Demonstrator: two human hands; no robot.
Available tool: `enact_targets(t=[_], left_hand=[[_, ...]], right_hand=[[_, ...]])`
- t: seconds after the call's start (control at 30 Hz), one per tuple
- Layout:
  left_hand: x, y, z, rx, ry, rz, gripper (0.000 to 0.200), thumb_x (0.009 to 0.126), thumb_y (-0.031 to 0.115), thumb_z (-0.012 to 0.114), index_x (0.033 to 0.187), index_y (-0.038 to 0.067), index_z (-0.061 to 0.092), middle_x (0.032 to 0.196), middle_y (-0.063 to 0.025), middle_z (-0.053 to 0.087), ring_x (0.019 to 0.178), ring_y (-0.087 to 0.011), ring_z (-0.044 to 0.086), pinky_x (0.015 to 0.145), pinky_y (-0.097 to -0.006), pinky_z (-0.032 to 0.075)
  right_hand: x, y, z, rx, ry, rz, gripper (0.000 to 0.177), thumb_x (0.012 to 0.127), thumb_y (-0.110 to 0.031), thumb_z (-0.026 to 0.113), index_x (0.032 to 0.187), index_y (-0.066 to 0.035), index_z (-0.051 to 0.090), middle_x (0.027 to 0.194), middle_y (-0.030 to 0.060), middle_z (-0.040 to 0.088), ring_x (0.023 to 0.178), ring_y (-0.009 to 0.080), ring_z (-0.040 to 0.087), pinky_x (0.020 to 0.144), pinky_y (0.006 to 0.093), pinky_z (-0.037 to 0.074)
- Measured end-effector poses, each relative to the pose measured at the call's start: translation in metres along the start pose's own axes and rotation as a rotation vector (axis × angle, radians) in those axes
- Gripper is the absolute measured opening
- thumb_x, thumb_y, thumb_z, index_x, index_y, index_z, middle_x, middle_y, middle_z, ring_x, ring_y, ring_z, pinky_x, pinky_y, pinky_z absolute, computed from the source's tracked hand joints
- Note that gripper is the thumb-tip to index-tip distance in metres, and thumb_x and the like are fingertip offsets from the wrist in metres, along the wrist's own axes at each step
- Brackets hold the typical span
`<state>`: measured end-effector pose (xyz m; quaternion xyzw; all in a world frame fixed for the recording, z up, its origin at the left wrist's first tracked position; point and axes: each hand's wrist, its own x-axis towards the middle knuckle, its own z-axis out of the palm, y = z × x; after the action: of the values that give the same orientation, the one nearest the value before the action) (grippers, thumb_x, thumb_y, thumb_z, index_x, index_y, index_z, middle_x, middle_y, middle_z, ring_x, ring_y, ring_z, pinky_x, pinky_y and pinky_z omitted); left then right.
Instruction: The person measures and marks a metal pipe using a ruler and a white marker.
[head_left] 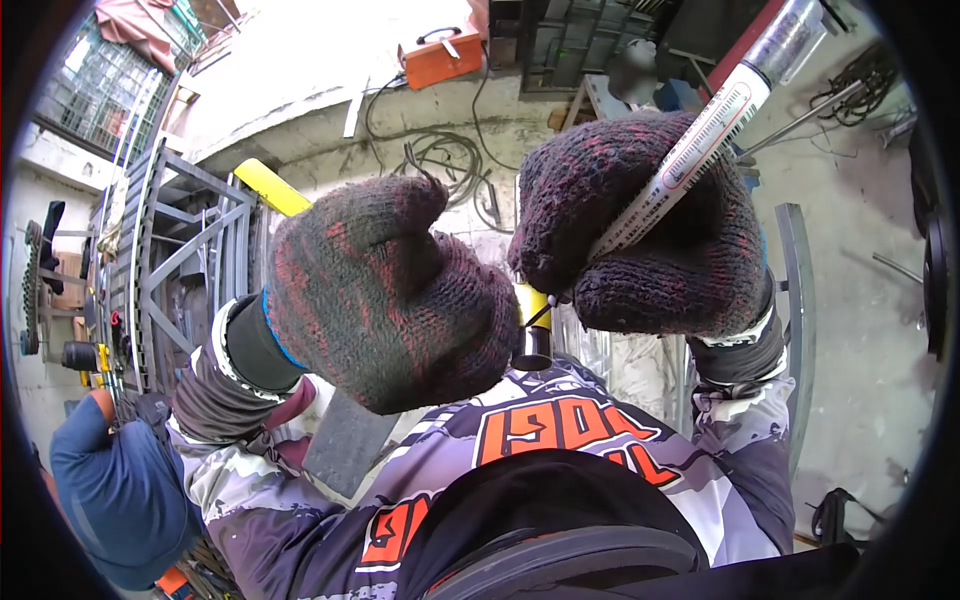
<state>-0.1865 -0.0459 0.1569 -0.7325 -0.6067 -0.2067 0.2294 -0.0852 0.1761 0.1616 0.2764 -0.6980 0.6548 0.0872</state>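
Both my hands wear dark knitted gloves flecked with red. My right hand [650,225] is closed around a white marker pen [690,150] with printed labels and a clear cap end, slanting up to the right. Its thin dark tip shows below the fingers, in front of a yellow-and-black cylindrical piece [536,325] between my hands. My left hand [390,295] is closed beside that piece. A yellow bar [272,187] sticks out behind the left hand at upper left. Whether bar and cylindrical piece are one object is hidden by the glove.
A grey metal frame [190,250] stands at left, with a person in a blue shirt [125,500] below it. An orange box [442,58] and coiled black cable [450,165] lie ahead. A metal bar [795,300] runs along the right.
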Motion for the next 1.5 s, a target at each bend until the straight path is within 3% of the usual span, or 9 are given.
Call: enact_targets(t=[0.77,0.83,0.93,1.03,1.13,1.2,1.23,1.33,1.5], left_hand=[[-0.001,0.0,0.015,-0.056,0.028,0.029,0.02,0.057,0.016,0.076,0.068,0.005,0.064,0.052,-0.0044,0.049,0.045,-0.0243,0.049,0.062,-0.0467,0.047],[0.001,-0.004,0.018,-0.06,0.101,0.069,0.019,0.051,0.016,0.072,0.068,0.01,0.065,0.052,0.0016,0.039,0.043,-0.0197,0.046,0.043,-0.0351,0.038],[0.001,-0.008,0.017,0.02,0.029,0.221,0.02,0.049,0.018,0.072,0.067,0.011,0.065,0.052,0.0024,0.036,0.042,-0.0184,0.044,0.042,-0.0343,0.035],[-0.008,-0.008,0.025,0.042,0.099,0.146,0.021,0.048,0.019,0.07,0.067,0.013,0.065,0.052,0.0027,0.035,0.041,-0.0185,0.04,0.041,-0.0347,0.032],[-0.003,-0.011,0.017,0.197,0.056,0.207,0.018,0.049,0.019,0.069,0.067,0.015,0.066,0.05,0.0028,0.036,0.045,-0.0198,0.044,0.048,-0.0361,0.039],[-0.011,-0.008,0.018,0.106,0.041,0.085,0.024,0.052,0.016,0.072,0.075,0.012,0.066,0.058,0.0007,0.046,0.048,-0.0194,0.048,0.062,-0.0397,0.045],[-0.016,-0.007,0.018,0.005,0.024,-0.028,0.03,0.055,0.013,0.075,0.083,0.01,0.066,0.065,-0.0014,0.056,0.052,-0.019,0.053,0.075,-0.0434,0.052],[-0.007,-0.017,0.028,-0.055,0.153,0.034,0.029,0.056,0.01,0.076,0.083,0.011,0.065,0.064,0.0005,0.055,0.054,-0.02,0.054,0.075,-0.0411,0.051],[0.004,-0.024,0.036,-0.303,0.16,-0.264,0.015,0.074,0.0,0.066,0.083,0.011,0.065,0.063,-0.0072,0.053,0.056,-0.0275,0.055,0.062,-0.0394,0.046]], right_hand=[[-0.009,-0.007,0.006,-0.006,-0.006,0.115,0.017,0.082,-0.003,0.08,0.096,-0.001,0.07,0.088,0.0064,0.069,0.083,0.0159,0.068,0.076,0.0299,0.053],[-0.009,-0.006,0.005,-0.092,0.011,0.196,0.016,0.082,-0.003,0.08,0.094,-0.001,0.07,0.088,0.0066,0.069,0.082,0.0168,0.068,0.076,0.0307,0.053],[-0.011,0.01,0.001,-0.055,-0.014,0.012,0.019,0.079,-0.007,0.081,0.093,-0.001,0.07,0.087,0.0076,0.069,0.08,0.0186,0.068,0.074,0.0329,0.054],[-0.009,0.007,0.005,-0.109,0.151,0.069,0.038,0.073,-0.03,0.084,0.079,0.004,0.067,0.072,0.013,0.065,0.065,0.0264,0.065,0.07,0.0416,0.059],[-0.016,0.018,-0.009,0.022,0.249,0.041,0.049,0.084,-0.045,0.078,0.074,-0.002,0.058,0.069,0.0081,0.056,0.062,0.02,0.06,0.078,0.0507,0.061],[-0.027,0.018,-0.013,0.114,0.297,0.102,0.048,0.083,-0.044,0.078,0.077,-0.003,0.056,0.07,0.0089,0.054,0.063,0.0215,0.061,0.079,0.052,0.06],[-0.047,0.037,-0.009,0.423,0.51,-0.021,0.039,0.083,-0.014,0.075,0.111,0.008,0.062,0.09,0.0181,0.066,0.082,0.0332,0.072,0.071,0.0384,0.06],[-0.044,0.031,-0.003,0.444,0.41,0.01,0.041,0.082,-0.021,0.076,0.105,0.01,0.061,0.091,0.02,0.063,0.081,0.0355,0.07,0.077,0.0514,0.059],[-0.043,0.038,-0.007,0.398,0.392,0.006,0.034,0.086,-0.027,0.071,0.095,0.002,0.056,0.084,0.0148,0.055,0.073,0.0292,0.061,0.077,0.0499,0.055]])
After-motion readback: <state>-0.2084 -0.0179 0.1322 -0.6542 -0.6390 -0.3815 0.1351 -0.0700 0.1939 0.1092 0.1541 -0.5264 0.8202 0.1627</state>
